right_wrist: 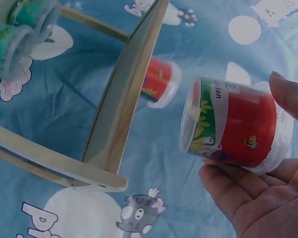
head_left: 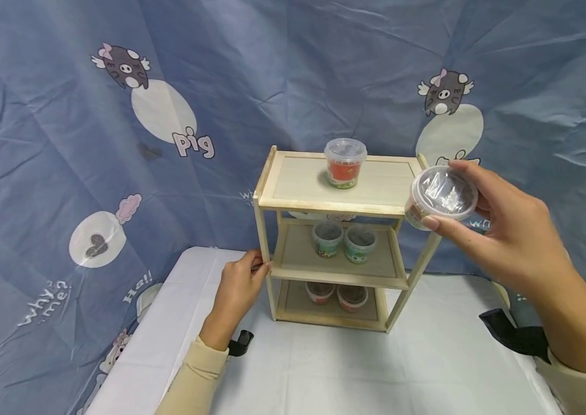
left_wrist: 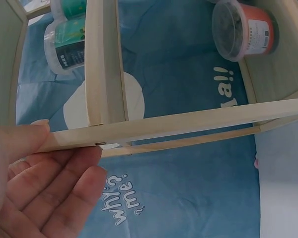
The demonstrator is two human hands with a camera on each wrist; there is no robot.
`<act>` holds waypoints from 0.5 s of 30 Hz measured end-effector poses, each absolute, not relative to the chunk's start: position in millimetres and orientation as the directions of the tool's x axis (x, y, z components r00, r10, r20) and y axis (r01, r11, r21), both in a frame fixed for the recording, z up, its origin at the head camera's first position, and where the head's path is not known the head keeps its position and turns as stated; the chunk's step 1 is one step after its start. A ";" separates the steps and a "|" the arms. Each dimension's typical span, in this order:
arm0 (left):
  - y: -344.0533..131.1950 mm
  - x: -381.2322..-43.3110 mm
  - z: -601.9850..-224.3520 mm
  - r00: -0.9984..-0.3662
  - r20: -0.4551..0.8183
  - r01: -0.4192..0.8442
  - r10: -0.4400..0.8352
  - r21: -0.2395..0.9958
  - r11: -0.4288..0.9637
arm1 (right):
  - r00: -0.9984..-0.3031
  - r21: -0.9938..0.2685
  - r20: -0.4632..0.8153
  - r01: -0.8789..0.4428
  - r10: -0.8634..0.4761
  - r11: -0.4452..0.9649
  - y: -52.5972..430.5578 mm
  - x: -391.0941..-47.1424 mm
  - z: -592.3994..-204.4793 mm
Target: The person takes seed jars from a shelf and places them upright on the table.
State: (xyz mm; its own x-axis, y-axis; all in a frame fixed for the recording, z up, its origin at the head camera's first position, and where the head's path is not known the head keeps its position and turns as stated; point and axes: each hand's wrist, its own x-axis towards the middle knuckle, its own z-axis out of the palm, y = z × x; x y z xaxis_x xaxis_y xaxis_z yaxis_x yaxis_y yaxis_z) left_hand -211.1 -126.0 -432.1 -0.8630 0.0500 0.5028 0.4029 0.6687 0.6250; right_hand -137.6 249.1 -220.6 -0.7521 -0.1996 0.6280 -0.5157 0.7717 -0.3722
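The right hand (head_left: 515, 230), half-spread, is gripping a red-labelled tub (head_left: 445, 193), presumably light, stiff and smooth, best held by its lid rim (right_wrist: 285, 134), near the wooden shelf's (head_left: 293, 178) right end. The left hand (head_left: 241, 282) is pinching the near-left post (head_left: 261, 233).

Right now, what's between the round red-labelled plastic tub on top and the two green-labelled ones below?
In the head view, the pale wooden top shelf, under the red-labelled tub.

Cloth (head_left: 246, 57) reads "pig", "why me?", "Ha!!"; held tub (right_wrist: 246, 126), "arden".
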 end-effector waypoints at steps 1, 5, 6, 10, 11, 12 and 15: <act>-126.1 -210.9 -431.9 -0.864 0.501 0.401 0.049 0.625 0.670 | -0.750 -0.362 0.629 -0.516 -0.205 0.776 249.7 -132.8 -221.8; -126.7 -210.7 -430.9 -0.865 0.499 0.397 0.045 0.628 0.670 | -0.739 -0.361 0.639 -0.533 -0.213 0.765 252.9 -118.1 -229.3; -126.7 -210.6 -430.5 -0.866 0.498 0.396 0.045 0.629 0.669 | -0.739 -0.363 0.639 -0.533 -0.212 0.764 253.8 -114.8 -231.9; -126.9 -210.0 -429.8 -0.870 0.492 0.390 0.042 0.633 0.669 | -0.750 -0.377 0.627 -0.528 -0.209 0.761 257.3 -103.0 -245.4; -126.9 -210.1 -429.9 -0.871 0.490 0.388 0.042 0.632 0.671 | -0.756 -0.381 0.620 -0.524 -0.209 0.762 258.3 -100.2 -249.3; -126.7 -210.1 -430.1 -0.870 0.490 0.388 0.042 0.630 0.672 | -0.761 -0.381 0.615 -0.518 -0.209 0.766 259.5 -97.7 -253.1; -126.0 -210.2 -430.5 -0.870 0.491 0.388 0.046 0.624 0.679 | -0.778 -0.389 0.591 -0.505 -0.211 0.771 263.1 -91.2 -264.4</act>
